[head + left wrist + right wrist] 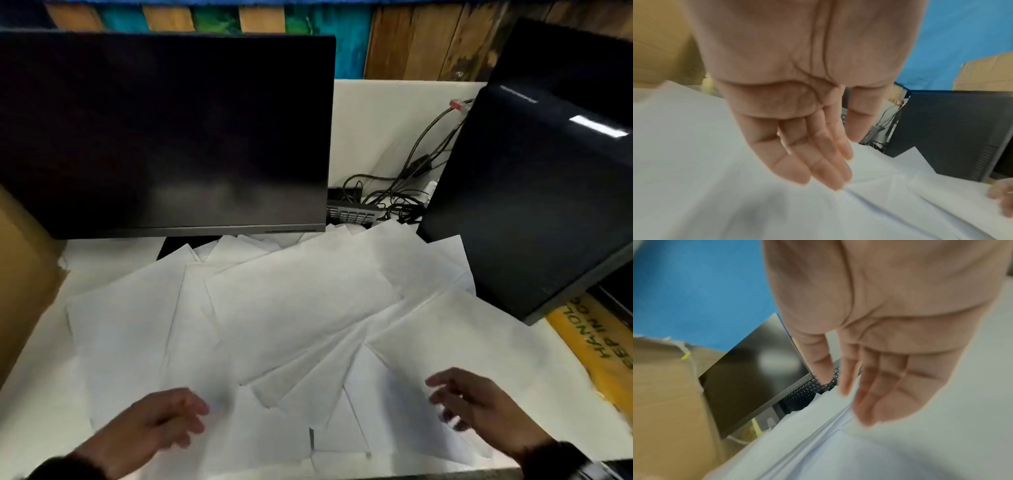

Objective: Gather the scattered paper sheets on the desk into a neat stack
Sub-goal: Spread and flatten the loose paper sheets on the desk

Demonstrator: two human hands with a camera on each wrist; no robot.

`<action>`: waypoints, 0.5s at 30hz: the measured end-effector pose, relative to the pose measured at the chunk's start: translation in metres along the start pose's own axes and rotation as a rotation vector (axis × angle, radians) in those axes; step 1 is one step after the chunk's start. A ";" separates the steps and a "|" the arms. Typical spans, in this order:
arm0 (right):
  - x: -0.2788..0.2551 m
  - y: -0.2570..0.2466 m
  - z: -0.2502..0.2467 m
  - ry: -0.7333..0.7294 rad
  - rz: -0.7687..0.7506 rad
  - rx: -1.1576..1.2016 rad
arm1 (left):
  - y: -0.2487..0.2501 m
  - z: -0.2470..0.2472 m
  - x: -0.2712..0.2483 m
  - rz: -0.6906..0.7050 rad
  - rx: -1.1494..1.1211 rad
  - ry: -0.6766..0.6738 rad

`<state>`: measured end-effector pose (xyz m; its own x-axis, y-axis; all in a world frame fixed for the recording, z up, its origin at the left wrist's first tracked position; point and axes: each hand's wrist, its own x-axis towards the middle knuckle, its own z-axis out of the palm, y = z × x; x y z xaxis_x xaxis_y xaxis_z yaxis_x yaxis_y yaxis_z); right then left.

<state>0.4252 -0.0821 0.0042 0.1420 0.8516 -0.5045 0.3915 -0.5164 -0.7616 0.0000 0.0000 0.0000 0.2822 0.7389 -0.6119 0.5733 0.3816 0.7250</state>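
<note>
White paper sheets point(294, 308) lie fanned and overlapping across the desk point(561, 404), spreading out from under the lower edge of the dark monitor point(164, 133) towards the person; a few corners are tucked beneath the monitor's stand, and some reach the black computer case point(524, 205) to the monitor's right. Nothing is stacked yet, as far as I can judge.

The left hand point(164, 421) hovers over the near sheets in front of the monitor's left half, fingers point(797, 162) straight and relaxed, holding nothing. The right hand point(469, 397) hangs over the sheets in front of the case, its fingers point(885, 386) likewise loose and empty. Whether either fingertip touches paper I cannot tell; both hands are blurred.

These sheets look thin, light and limp; I'd expect them to slide easily over one another and over the smooth desk, and to crease if pinched at a corner. Sweeping them inward with flat palms from the outer edges, then taking the bundle by its two long sides to square it, seems the safest hold.

As for writing, the sheets appear blank. A yellow printed strip point(596, 339) below the case carries dark letters, partly cut off and upside down; I make out only fragments such as "HANDL", not enough to read properly.
</note>
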 end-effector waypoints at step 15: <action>0.151 -0.022 0.045 0.529 0.280 0.580 | 0.072 0.042 0.149 -0.046 0.890 0.182</action>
<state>0.3969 0.0537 -0.0740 0.6293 0.5397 -0.5591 -0.2319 -0.5563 -0.7980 0.1152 0.1140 -0.0521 0.1619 0.8387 -0.5200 0.9845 -0.1016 0.1428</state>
